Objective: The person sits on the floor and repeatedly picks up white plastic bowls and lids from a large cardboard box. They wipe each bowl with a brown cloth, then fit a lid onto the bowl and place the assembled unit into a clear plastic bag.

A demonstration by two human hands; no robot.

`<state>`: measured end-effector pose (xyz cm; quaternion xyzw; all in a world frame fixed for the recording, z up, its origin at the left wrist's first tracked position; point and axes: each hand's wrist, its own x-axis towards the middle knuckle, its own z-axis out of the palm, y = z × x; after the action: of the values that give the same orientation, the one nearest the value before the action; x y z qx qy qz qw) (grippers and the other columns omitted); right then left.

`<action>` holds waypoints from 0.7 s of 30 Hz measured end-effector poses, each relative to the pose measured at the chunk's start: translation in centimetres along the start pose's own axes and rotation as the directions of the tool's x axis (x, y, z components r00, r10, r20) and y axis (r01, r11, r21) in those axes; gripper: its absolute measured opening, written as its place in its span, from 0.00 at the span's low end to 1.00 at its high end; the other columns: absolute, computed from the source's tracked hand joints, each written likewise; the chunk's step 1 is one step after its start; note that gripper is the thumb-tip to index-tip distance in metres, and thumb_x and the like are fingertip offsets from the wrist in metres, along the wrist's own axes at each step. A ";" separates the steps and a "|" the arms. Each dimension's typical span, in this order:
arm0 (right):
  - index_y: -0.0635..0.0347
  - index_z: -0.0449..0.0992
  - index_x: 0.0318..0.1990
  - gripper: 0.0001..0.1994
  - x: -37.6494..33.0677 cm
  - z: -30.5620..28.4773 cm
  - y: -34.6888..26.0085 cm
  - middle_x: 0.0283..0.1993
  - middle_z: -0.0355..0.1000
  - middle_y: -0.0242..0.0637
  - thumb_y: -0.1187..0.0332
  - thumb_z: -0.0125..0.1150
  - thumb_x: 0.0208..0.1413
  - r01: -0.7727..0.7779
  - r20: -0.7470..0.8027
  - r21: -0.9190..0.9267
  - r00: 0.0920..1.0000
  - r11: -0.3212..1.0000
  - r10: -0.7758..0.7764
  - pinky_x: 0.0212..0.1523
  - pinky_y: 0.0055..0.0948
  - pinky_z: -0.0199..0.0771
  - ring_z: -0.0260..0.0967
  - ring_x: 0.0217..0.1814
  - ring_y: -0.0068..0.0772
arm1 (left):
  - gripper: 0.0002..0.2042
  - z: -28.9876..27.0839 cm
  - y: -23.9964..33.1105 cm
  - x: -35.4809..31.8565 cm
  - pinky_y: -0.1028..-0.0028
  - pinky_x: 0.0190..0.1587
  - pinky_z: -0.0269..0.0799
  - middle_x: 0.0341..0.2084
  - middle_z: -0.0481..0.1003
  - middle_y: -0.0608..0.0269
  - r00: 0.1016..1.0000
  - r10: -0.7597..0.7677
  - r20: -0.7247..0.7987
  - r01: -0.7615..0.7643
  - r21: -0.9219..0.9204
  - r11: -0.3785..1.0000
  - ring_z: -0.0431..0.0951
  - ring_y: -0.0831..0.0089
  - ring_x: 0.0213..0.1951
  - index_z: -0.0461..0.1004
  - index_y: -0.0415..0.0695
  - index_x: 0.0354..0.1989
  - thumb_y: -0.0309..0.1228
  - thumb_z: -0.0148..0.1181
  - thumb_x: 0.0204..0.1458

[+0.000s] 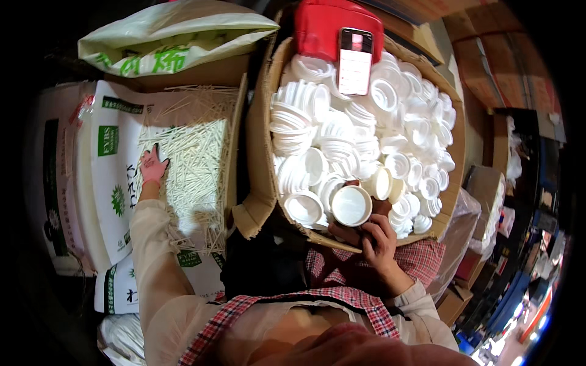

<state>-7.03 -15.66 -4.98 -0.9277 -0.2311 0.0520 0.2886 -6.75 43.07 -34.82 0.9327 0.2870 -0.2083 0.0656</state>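
In a pink glove, my left hand [153, 165] lies on the left part of a heap of thin white sticks [196, 165], fingers spread and nothing gripped. The sticks rest on white printed sacking [113, 183]. At the near edge of a cardboard box, my bare right hand [379, 240] has its fingers curled at a round white plastic cup [352, 206], whose open side faces up. Dark brown patches show around this cup; I cannot make out what they are. Many more white cups [342, 134], some nested in stacks, fill the box.
The box's cardboard wall [261, 146] separates cups from sticks. A red bag [320, 27] lies over the box's far side with a lit phone [355, 61] against it. A white-green sack [177, 36] is at the far left. Cartons [500, 67] and wrapped goods stand right.
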 end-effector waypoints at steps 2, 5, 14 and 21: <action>0.63 0.73 0.35 0.12 0.1 -0.2 -0.2 0.39 0.68 0.46 0.80 0.57 0.38 0.003 0.007 0.023 1.000 1.000 -0.003 0.36 0.37 0.71 0.69 0.38 0.48 | 0.39 0.8 -1.0 -0.2 0.57 0.55 0.65 0.53 0.65 0.45 0.988 -0.005 -0.151 0.006 0.004 1.000 0.65 0.47 0.55 0.60 0.47 0.63 0.48 0.66 0.41; 0.64 0.73 0.36 0.12 -0.3 -0.3 -0.2 0.39 0.68 0.46 0.81 0.55 0.39 -0.051 0.019 0.103 0.999 0.993 0.049 0.40 0.35 0.71 0.68 0.40 0.45 | 0.33 -3.1 0.8 -2.5 0.57 0.52 0.69 0.51 0.68 0.53 0.999 -0.050 -0.012 0.005 -0.946 0.325 0.69 0.55 0.53 0.59 0.47 0.63 0.42 0.62 0.49; 0.66 0.73 0.37 0.12 0.6 -6.1 1.9 0.44 0.68 0.35 0.77 0.47 0.43 -0.260 0.179 0.872 0.958 0.414 0.224 0.54 0.26 0.61 0.64 0.49 0.27 | 0.30 -25.9 23.5 -28.1 0.68 0.62 0.58 0.58 0.65 0.55 0.571 0.757 -0.317 -0.052 -0.935 -0.352 0.65 0.65 0.60 0.54 0.41 0.66 0.38 0.51 0.55; 0.66 0.68 0.51 0.19 2.7 -7.8 -4.5 0.59 0.61 0.40 0.75 0.62 0.50 0.163 -0.258 0.830 0.960 0.534 0.108 0.60 0.30 0.60 0.61 0.60 0.33 | 0.18 -21.5 39.2 -34.0 0.75 0.53 0.63 0.45 0.68 0.62 0.752 0.573 -0.325 -0.124 -0.924 -0.362 0.66 0.76 0.48 0.62 0.39 0.57 0.31 0.51 0.60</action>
<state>-4.67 -15.16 4.05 -0.6664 -0.1489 0.0219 0.7302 -2.57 -1.38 -0.77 0.5196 0.0074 -0.0121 0.8543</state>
